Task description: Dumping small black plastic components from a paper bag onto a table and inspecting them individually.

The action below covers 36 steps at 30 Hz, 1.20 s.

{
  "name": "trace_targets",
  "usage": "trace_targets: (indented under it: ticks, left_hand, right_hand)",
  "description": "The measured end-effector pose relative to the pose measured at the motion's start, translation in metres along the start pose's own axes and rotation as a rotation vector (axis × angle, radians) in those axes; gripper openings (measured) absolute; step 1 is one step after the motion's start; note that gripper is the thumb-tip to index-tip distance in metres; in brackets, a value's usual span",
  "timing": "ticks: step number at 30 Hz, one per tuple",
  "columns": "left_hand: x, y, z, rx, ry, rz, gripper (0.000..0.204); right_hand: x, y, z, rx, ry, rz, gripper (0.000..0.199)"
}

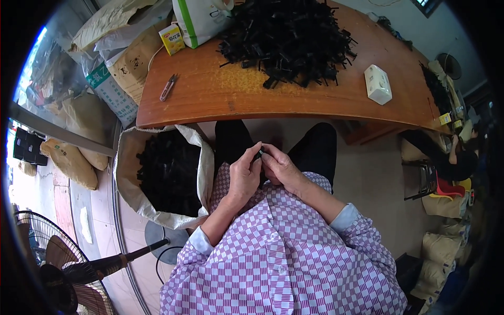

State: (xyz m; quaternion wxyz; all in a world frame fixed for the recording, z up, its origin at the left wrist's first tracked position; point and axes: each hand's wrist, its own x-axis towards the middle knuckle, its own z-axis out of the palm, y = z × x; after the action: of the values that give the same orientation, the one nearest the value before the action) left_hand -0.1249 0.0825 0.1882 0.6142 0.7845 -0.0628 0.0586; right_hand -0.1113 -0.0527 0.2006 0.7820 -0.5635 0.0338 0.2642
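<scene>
The left hand and right hand hide most of a small dark piece — its shape cannot be told. At the far edge of the table, the view cuts off the black heap — and the white bag.

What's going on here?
A seated person holds a small dark piece between the fingertips of the left hand and right hand, over the lap; the fingers hide most of it. A big heap of black parts sits on the wooden table in front. An open white sack at the person's left holds more black pieces. Red-handled snips lie untouched on the table's left side.
</scene>
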Motion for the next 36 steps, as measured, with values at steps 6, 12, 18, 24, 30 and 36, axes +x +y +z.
trace_targets:
  ticks: [6, 12, 18, 24, 30, 36]
  left_hand:
    - [0.01, 0.006, -0.037, 0.309, 0.109, 0.165, 0.033]
    - [0.006, -0.01, -0.151, 0.809, 0.332, 0.021, 0.038]
    - [-0.007, -0.029, -0.173, 1.026, 0.267, -0.186, 0.045]
    - [0.033, 0.002, -0.121, 0.663, 0.337, 0.031, 0.057]
    - [0.073, 0.008, -0.046, 0.352, 0.209, 0.249, 0.085]
    - [0.06, -0.002, -0.023, 0.369, 0.139, 0.235, 0.077]
  right_hand:
    - [0.03, -0.036, -0.03, -0.332, -0.205, -0.039, 0.027]
    - [0.112, -0.091, -0.09, -1.298, 0.523, -0.687, 0.029]
    - [0.142, -0.103, -0.099, -1.614, 0.61, -0.551, 0.02]
    - [0.153, -0.113, -0.104, -0.704, 0.378, -0.304, 0.022]
    - [0.096, -0.095, -0.036, -0.315, 0.199, -0.049, 0.021]
    - [0.047, -0.051, -0.005, -0.101, 0.021, 0.072, 0.023]
